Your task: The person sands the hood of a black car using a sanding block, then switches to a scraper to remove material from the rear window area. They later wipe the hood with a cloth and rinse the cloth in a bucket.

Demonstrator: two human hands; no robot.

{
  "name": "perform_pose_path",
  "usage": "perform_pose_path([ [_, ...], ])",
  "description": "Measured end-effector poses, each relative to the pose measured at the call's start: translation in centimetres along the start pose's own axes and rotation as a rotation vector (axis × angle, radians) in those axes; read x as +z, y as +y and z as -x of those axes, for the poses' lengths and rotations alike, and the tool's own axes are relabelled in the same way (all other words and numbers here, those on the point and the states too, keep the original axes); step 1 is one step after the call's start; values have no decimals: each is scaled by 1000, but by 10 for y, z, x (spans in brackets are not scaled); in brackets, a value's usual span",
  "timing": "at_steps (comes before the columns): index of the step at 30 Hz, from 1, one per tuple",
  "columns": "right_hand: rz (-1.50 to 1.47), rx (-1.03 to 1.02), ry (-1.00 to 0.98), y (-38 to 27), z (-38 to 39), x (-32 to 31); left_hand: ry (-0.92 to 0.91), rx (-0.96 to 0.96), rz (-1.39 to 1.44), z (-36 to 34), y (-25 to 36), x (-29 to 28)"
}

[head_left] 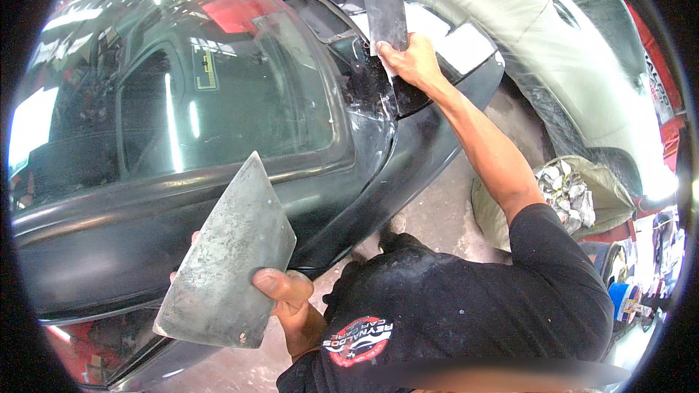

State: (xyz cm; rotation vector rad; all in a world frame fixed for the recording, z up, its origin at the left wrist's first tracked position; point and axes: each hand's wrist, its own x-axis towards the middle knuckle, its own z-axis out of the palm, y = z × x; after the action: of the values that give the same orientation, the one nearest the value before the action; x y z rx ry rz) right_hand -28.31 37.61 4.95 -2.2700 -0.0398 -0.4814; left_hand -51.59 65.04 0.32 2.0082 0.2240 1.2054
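Observation:
In my left hand (290,297) is a broad, grey, scuffed metal plate (218,262), held by its lower right part in front of the black car's lower body. My right hand (409,62) grips a small dark rectangular flat blade (386,9) at its lower end, over the corner of the black car (298,215), beside a dark recessed panel with white smears along its seam. The car's large curved window (226,102) fills much of the left side. The blade hides the spot behind it, so I cannot tell whether it touches the car.
A pale car under translucent covering (582,102) stands at upper right. Below it are an olive sack (619,200) of crumpled scraps and a blue-and-white can (626,306) among clutter. Dusty concrete floor (437,211) shows beside the black car.

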Motion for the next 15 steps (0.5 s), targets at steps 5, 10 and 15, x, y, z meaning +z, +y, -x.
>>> perform_pose_path([
  [5, 16, 35, 0, 1, 1, 0, 38, -64, 61, 2, -2, -2],
  [10, 10, -91, 87, 8, 8, 7, 22, 1, 6, 0, -3, -6],
  [15, 29, -46, 96, 6, 17, 5, 59, -41, 45, 2, 0, -3],
])
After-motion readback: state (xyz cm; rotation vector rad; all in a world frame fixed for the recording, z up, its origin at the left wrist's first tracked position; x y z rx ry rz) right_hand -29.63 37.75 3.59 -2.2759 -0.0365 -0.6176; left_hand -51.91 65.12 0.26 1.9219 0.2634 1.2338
